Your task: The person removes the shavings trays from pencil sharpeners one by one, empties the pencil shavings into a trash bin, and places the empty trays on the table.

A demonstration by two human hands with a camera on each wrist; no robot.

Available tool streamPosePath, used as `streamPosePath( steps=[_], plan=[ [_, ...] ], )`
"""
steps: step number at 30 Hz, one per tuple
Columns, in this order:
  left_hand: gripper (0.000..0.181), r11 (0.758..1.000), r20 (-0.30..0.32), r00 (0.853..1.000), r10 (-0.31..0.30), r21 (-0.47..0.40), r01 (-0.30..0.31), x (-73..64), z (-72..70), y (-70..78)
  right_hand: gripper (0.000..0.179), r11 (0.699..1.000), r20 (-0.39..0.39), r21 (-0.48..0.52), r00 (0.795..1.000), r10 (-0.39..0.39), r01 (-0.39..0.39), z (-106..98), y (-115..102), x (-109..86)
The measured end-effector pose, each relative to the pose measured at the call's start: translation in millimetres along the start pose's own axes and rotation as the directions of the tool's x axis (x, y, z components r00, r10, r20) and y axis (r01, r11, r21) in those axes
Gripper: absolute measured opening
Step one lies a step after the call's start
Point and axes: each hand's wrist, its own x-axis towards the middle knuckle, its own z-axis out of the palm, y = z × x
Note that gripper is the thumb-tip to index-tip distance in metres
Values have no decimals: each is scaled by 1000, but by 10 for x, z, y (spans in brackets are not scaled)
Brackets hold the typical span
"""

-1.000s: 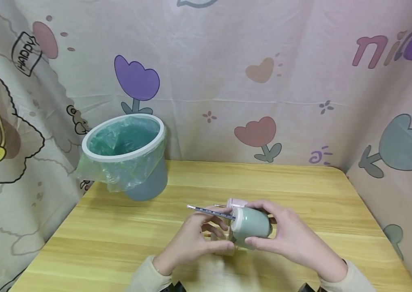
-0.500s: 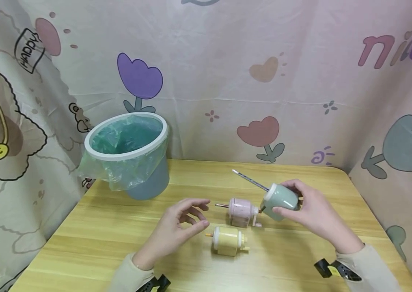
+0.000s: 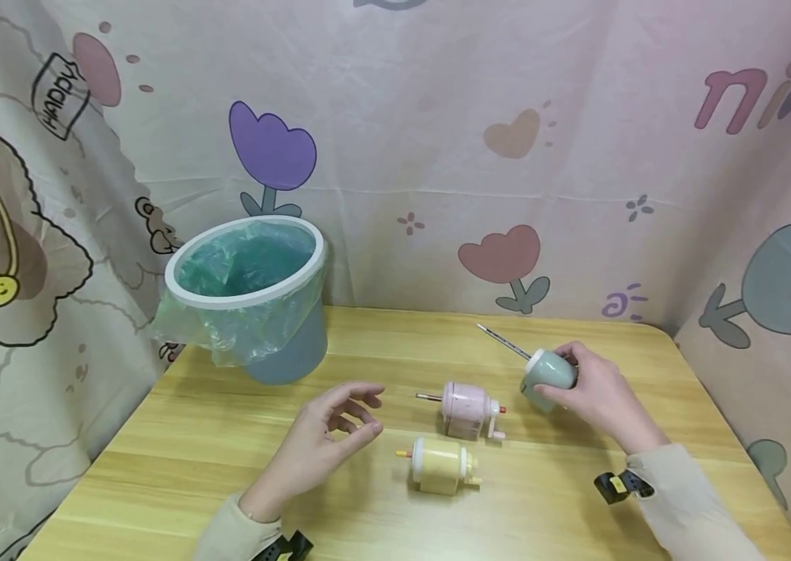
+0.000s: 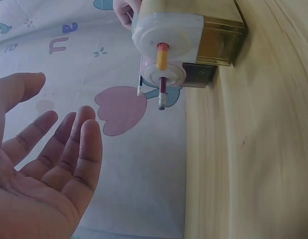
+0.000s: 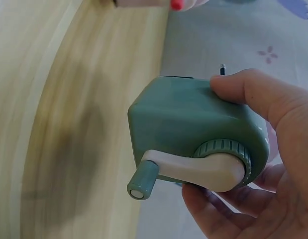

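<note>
My right hand point(image 3: 595, 393) grips a green crank pencil sharpener point(image 3: 551, 375) at the right of the table. A dark patterned pencil point(image 3: 503, 341) sticks out of its front, pointing up and left. The right wrist view shows thumb and fingers on either side of the green body point(image 5: 178, 114), its white crank point(image 5: 198, 169) facing the camera. Whether its base touches the table, I cannot tell. My left hand point(image 3: 321, 440) hovers with loosely bent fingers, holding nothing. Nearest it are a yellow sharpener point(image 3: 437, 466) and a pink sharpener point(image 3: 467, 407), each with a pencil in it.
A blue-grey bin point(image 3: 290, 351) with a white rim and green plastic liner stands at the table's back left. Patterned cloth point(image 3: 381, 140) hangs behind and along both sides of the wooden table point(image 3: 178, 460).
My right hand has carried the green sharpener with its pencil away to the right, past the other two. My left hand has come off it and drawn back left.
</note>
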Motion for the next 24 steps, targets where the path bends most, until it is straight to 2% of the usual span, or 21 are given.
streamPosePath(
  steps=[4,8,12,15,21,24],
  plan=[
    [43,1000,7,1000,4,19,-4,4,11,-21,67,1000,12,3,1000,-3,3,26,99,52],
    [44,999,23,1000,10,43,-11,35,16,-28,65,1000,61,18,998,-11,10,29,176,86],
    [44,998,48,999,-5,59,3,50,19,-37,65,1000,108,23,994,-4,1,45,236,82],
    [43,998,60,998,-14,66,10,55,21,-49,65,1000,113,20,994,1,-4,52,261,79],
    [42,999,74,996,-42,2,42,49,29,-64,65,999,106,14,994,-36,35,95,252,65],
    [42,998,86,995,-52,-15,53,47,34,-64,72,998,109,5,992,-61,61,131,241,29]
  ],
)
